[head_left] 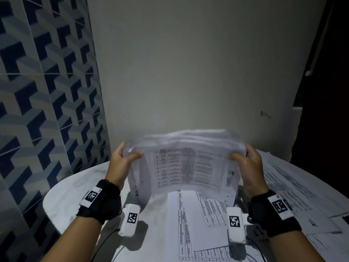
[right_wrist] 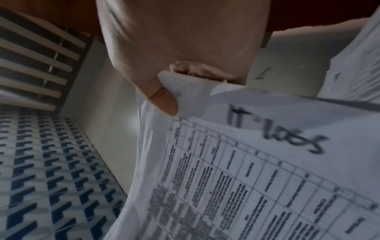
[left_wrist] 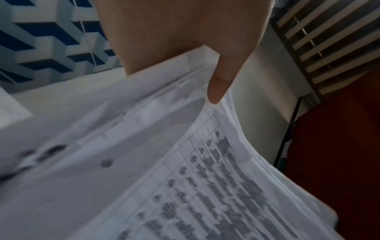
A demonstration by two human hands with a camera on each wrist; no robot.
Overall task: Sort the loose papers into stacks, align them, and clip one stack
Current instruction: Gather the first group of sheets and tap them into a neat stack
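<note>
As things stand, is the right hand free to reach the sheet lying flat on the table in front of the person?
Probably not yet: the right hand grips the raised stack, as does the left hand. The sheet itself lies close and uncovered.

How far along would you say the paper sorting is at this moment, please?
Midway. Done: some sheets are gathered into one stack. In hand: the left hand and right hand hold that stack on edge above the table. Left: loose papers lie spread unsorted, and no clip is visible.
</note>
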